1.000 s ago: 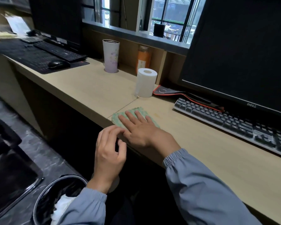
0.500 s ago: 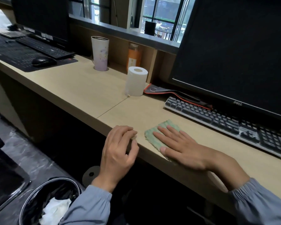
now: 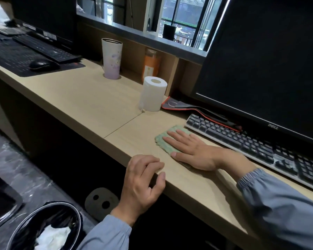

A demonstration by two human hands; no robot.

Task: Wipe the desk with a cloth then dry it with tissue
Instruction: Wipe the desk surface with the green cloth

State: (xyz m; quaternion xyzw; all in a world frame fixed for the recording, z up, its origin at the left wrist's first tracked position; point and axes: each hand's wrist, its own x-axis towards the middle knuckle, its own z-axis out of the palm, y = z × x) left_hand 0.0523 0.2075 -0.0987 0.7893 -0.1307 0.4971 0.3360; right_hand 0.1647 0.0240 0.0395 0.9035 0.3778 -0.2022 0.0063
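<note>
Right hand [image 3: 193, 152] lies flat on the green cloth [image 3: 162, 140], fingers straight & spread, palm down. Its grip is open: pressing, not pinching. Flat palm prob. so the whole cloth gets pushed onto the table [image 3: 90, 98] & slides w/o bunching. Cloth sits on the table near the front edge, just beside the keyboard [image 3: 251, 147], its far corner close to the key row; the hand covers most of it. Left hand [image 3: 143, 181] holds nothing: fingers loosely curled, tips resting on the table's front edge, likely to steady the body while the other arm sweeps. Tissue roll [image 3: 153, 93] stands upright further back, by the seam btw. the two table sections & apart from the cloth. It looks untouched, so drying not yet begun; wipe phase, approx. first half of the job. Risk: cloth edge snagging the keyboard. Waste bin [image 3: 13, 230] w/ crumpled white paper sits on the floor below-left, handy for used tissue.
</note>
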